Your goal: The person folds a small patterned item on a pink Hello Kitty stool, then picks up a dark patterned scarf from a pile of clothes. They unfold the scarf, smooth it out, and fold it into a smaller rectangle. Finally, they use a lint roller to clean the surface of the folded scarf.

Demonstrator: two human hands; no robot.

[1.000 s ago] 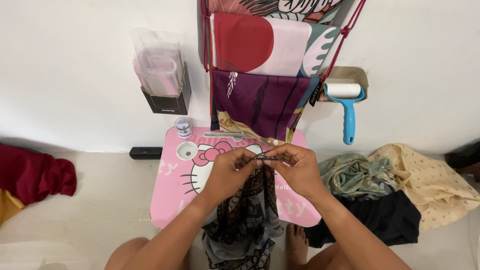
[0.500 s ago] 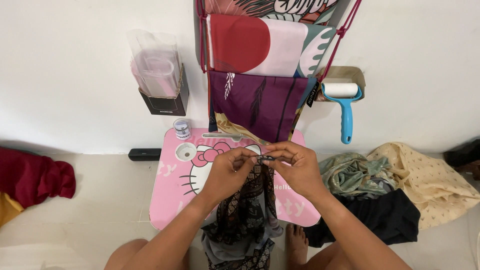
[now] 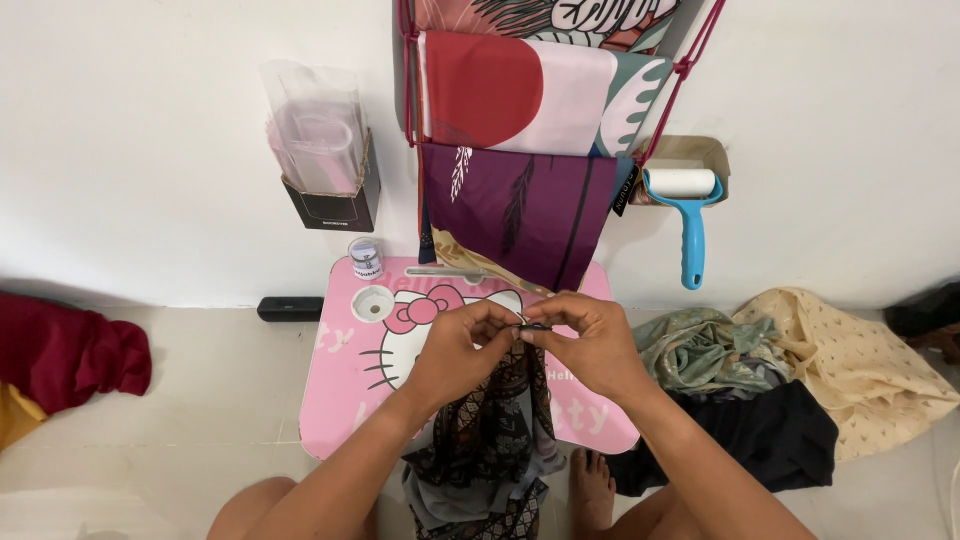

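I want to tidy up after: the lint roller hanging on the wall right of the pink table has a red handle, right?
Not quite. The lint roller does hang on the wall right of the pink table, but its handle is blue, not red. The head view shows it.

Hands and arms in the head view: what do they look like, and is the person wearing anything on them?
Both arms are bare all the way up the frame: no sleeves, gloves, watch or bracelet show. The left hand and right hand are bare too, with short nails. Whether a ring sits on any finger is too small to tell.
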